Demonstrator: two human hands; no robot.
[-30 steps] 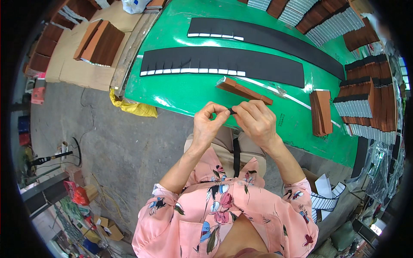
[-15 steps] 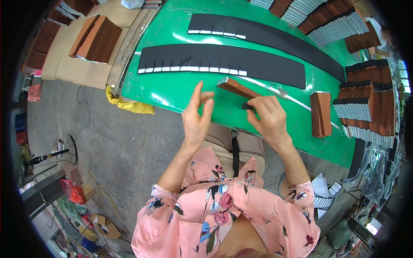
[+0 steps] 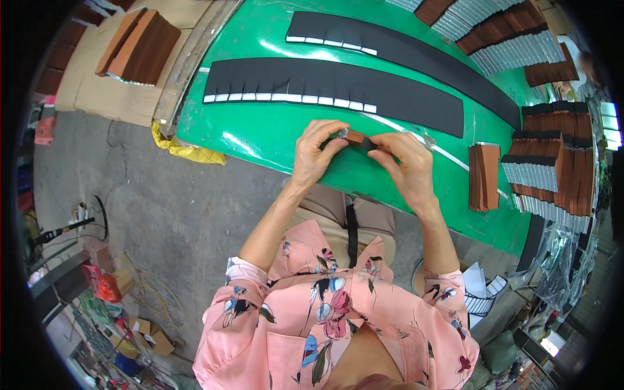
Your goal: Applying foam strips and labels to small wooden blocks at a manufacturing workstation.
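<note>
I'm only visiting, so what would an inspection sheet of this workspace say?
Surface: green tabletop, glossy with bright reflections.
Job's things: brown block with a silvery end; small black piece by its other end, contact unclear.
Clutter: two long black strips with white tabs along part of one edge; stacked brown blocks at right.
Hands: left hand grips the block's silvery end; right hand pinches the black piece.
Cables: black, curved cord-like thing at far left, kind unclear.
Surroundings: grey floor; yellow sheet beside the table's left corner.
</note>
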